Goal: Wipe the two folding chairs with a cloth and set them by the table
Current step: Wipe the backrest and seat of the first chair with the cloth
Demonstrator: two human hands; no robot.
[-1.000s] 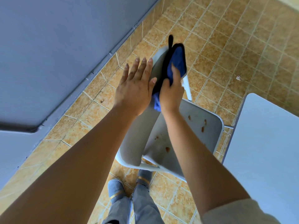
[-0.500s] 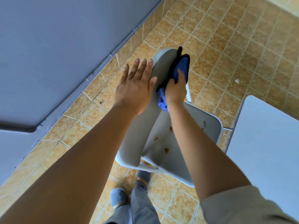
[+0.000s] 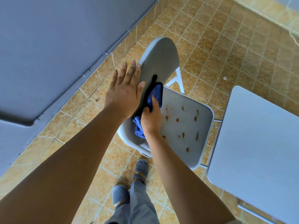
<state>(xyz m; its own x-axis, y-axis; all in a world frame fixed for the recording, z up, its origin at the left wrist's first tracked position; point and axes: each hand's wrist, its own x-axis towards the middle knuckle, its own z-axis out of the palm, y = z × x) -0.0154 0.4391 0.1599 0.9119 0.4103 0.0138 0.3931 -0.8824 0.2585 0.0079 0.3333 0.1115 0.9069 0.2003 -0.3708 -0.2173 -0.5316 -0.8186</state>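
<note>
1. The left hand (image 3: 124, 92) stays flat, with fingers straight and slightly spread. It presses against the rear of the backrest of the grey plastic folding chair (image 3: 160, 62) and holds nothing.
2. The right hand (image 3: 152, 118) grips the bunched blue microfibre cloth with black edging (image 3: 156, 94), pressing it to the backrest's front.
3. Since a second ago the cloth has slid from the backrest's top edge to its lower part, just above the seat.
4. The chair stands open on the tan tiled floor (image 3: 226, 54). Its seat is spotted with brown marks, and it is just beside the pale grey table (image 3: 258, 143).
</note>
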